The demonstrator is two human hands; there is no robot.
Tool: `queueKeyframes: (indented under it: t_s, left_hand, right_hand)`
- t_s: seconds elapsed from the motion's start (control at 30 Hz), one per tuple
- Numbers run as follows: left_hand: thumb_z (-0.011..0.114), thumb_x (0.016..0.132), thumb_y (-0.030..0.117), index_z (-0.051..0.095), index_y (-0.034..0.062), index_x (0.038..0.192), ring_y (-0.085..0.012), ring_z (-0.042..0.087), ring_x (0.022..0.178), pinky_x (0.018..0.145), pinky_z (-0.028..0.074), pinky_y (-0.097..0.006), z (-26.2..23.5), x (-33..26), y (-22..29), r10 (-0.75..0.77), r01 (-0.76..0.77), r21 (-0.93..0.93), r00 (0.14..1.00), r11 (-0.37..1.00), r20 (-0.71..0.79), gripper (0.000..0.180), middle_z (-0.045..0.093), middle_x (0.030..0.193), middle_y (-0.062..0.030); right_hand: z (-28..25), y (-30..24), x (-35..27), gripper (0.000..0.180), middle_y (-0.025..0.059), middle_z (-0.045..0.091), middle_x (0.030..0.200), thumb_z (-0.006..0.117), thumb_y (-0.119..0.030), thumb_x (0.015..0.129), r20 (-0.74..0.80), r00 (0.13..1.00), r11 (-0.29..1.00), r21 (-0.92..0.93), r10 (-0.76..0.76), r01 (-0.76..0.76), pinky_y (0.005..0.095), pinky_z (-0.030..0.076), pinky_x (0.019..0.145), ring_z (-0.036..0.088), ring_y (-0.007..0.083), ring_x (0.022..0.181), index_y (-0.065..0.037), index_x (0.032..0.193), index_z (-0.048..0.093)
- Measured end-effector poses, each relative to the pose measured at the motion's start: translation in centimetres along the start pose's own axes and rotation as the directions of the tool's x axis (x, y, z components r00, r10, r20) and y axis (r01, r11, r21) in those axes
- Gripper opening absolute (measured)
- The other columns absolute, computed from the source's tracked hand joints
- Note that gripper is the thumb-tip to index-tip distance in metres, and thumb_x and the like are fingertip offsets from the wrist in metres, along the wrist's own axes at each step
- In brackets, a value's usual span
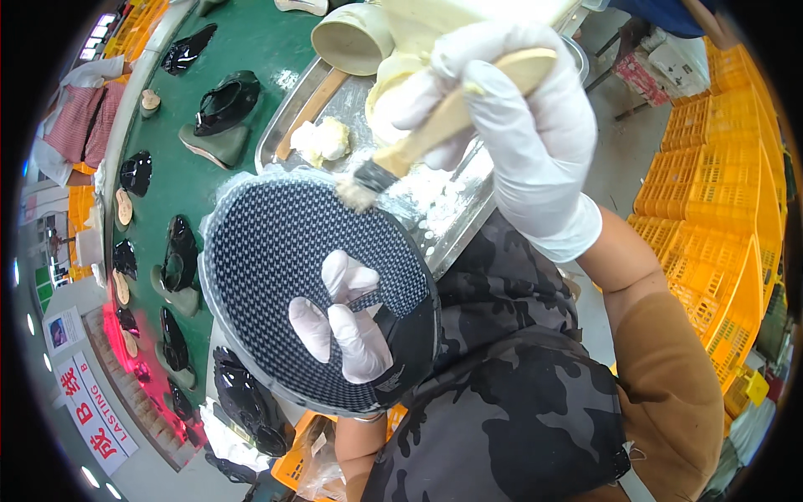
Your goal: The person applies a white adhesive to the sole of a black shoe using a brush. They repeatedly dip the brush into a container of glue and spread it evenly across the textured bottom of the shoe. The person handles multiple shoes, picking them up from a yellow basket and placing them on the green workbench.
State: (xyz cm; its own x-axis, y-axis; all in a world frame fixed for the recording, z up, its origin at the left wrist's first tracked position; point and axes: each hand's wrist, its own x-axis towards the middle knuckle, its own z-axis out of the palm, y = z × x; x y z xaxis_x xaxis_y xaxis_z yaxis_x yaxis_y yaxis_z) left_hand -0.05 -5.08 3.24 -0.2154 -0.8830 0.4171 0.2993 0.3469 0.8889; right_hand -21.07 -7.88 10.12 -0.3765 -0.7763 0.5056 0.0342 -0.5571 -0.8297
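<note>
My right hand (535, 125), in a white glove, grips a wooden-handled brush (418, 138). Its pale bristles point down at the upper edge of a large rounded piece with dark woven-patterned fabric (268, 243) and a pale, filmy rim; whether they touch cannot be told. White-gloved fingers of my left hand (351, 326) show curled in the middle of that piece, gripping it, while the rest of the hand is hidden beneath. Behind the brush, a metal tray (272, 138) holds whitish smears, a cream-coloured lump (322, 140) and a wooden stick (314, 109).
A cream pot (351, 40) lies tipped at the tray's far side. Black glossy shoe uppers (230, 100) with grey-green parts and beige sole-shaped pieces (124, 207) line the green bench (284, 33). Yellow crates (703, 209) stand stacked at right. Another person (84, 121) is at far left.
</note>
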Motion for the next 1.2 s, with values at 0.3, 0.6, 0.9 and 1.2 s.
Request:
queueKeyframes:
  t_s: [0.3,0.6,0.9,1.2]
  left_hand:
    - [0.038,0.093,0.013,0.024,0.0059,0.133,-0.0226,0.052,0.103,0.092,0.041,-0.032,0.3,0.5,-2.0,0.195,-0.200,-0.024,0.971,0.979,-0.137,0.043,0.044,0.125,-0.0227]
    - [0.032,0.094,0.021,0.028,-0.0090,0.128,-0.0153,0.038,0.116,0.104,0.020,-0.023,0.0,1.7,-2.1,0.109,-0.120,-0.408,0.993,0.905,-0.050,0.045,0.044,0.125,-0.0144]
    - [0.036,0.091,0.015,0.033,-0.0048,0.128,-0.0196,0.045,0.108,0.097,0.035,-0.032,-0.5,1.3,-2.5,0.316,-0.249,0.496,0.947,0.832,-0.054,0.042,0.042,0.123,-0.0171]
    - [0.028,0.093,0.013,0.024,-0.0019,0.133,-0.0231,0.041,0.116,0.100,0.033,-0.031,-0.3,1.1,0.3,0.249,-0.158,0.873,0.967,0.461,0.044,0.042,0.035,0.133,-0.0185]
  right_hand:
    - [-1.2,-0.8,-1.3,0.016,0.0053,0.059,0.078,0.043,-0.016,0.092,0.209,0.951,0.969,-0.149,0.226,-0.198,0.0137,0.044,0.048,0.059,0.0071,0.067,-0.003,0.102,0.046]
    - [-0.1,-0.6,-1.7,0.019,0.0060,0.058,0.084,0.049,-0.006,0.088,0.231,0.971,0.994,-0.106,0.059,-0.035,0.0175,0.047,0.054,0.059,0.0085,0.071,-0.001,0.105,0.042]
    - [0.6,-1.4,-1.8,0.021,0.0071,0.057,0.086,0.052,0.001,0.084,0.242,0.956,0.955,-0.204,-0.165,0.216,0.0224,0.049,0.062,0.059,0.0099,0.071,0.000,0.103,0.043]
    - [-0.4,-3.7,-2.5,0.016,0.0107,0.059,0.076,0.050,-0.004,0.086,0.244,0.950,0.975,0.055,0.196,-0.215,0.0211,0.048,0.054,0.059,0.0121,0.063,-0.002,0.100,0.042]
